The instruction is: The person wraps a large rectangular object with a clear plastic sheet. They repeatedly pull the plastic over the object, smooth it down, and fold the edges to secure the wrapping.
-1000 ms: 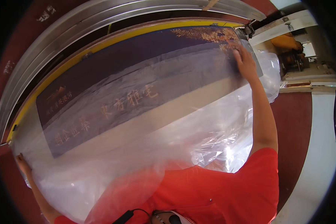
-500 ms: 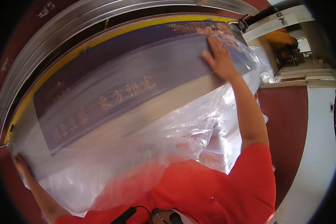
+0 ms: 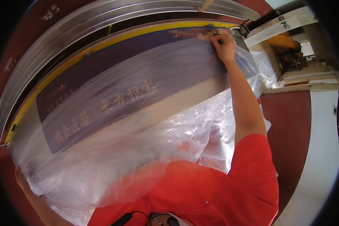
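My dark panel (image 3: 113, 64) lies on the pale tabletop (image 3: 33, 115), set just inside the yellow edging (image 3: 133, 34) at the far side. Clear plastic sheet (image 3: 75, 173) covers the nearer and larger part of it, with the gold characters (image 3: 128, 94) showing through; a band along the far edge is uncovered. My right hand (image 3: 224, 44) is up at the panel's far right corner, thumb and fingers pinched narrow on the sheet's upper edge, beside the gold leaf pattern (image 3: 186, 33). My left hand (image 3: 21, 177) is low at the far left, against the sheet's side edge; it sits so near the rim of the view that I can't tell whether it grips. The sheet bunches in shiny folds toward me, over part of my red shirt (image 3: 184, 184). Metal rails (image 3: 113, 17) run beyond the edging.
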Tool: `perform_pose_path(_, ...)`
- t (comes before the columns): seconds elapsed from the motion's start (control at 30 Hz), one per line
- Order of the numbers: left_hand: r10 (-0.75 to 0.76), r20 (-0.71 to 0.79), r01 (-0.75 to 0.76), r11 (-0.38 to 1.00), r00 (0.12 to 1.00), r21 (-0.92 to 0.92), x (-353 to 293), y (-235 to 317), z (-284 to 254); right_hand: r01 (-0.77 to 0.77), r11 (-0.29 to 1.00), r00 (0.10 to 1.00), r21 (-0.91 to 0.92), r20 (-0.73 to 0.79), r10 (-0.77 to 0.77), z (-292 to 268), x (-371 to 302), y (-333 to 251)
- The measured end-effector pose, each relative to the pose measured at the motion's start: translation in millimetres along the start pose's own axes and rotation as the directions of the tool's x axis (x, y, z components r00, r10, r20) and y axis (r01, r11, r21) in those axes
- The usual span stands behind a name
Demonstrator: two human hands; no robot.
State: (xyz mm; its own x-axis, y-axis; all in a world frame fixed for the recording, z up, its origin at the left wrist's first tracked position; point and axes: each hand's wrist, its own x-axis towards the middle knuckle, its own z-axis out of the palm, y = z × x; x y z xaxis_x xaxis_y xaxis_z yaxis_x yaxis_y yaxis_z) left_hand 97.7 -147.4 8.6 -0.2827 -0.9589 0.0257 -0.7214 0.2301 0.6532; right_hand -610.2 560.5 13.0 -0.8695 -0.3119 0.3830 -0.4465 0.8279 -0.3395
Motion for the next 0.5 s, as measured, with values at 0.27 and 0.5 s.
perform_pose_path(0.27,-0.094,-0.030,0.089,0.986,0.995,-0.140,18,-45,-36,0.215,0.906,0.941,-0.365,-0.171,-0.292,10,6,-16)
perform_pose_path(0.5,0.068,-0.516,0.021,0.986,0.854,0.164,83,-4,73,-0.043,0.982,0.999,0.182,-0.023,0.048,-3,3,-10)
